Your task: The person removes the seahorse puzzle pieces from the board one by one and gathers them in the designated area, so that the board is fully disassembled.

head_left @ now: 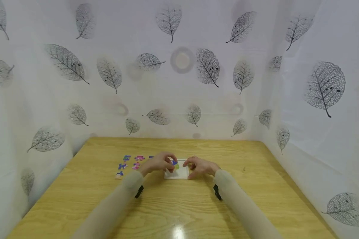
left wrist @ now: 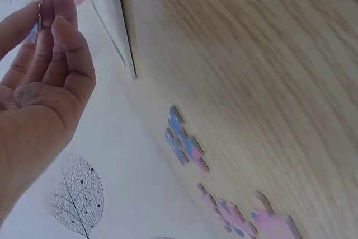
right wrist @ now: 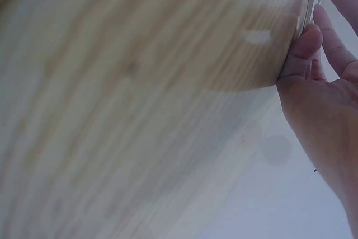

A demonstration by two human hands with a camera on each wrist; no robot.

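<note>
In the head view, my left hand (head_left: 159, 163) is over the left part of a white puzzle tray (head_left: 180, 173). Its thumb and fingers pinch a puzzle piece (head_left: 175, 165), blue and yellow-green. The left wrist view shows that piece (left wrist: 34, 33) nearly edge-on between the fingertips. My right hand (head_left: 201, 166) grips the tray's right edge, the thumb low at the near corner and a finger reaching over the rim. In the right wrist view, the thumb (right wrist: 306, 44) presses against the tray's side. My left fingers partly hide the tray's left side.
Several loose puzzle pieces lie left of the tray on the wooden table (head_left: 179, 199), among them a pink piece (head_left: 139, 158) and a blue piece (head_left: 122, 166). A blue piece (head_left: 151, 157) is partly hidden by the left hand. A leaf-print curtain (head_left: 179, 86) surrounds the table's back and sides.
</note>
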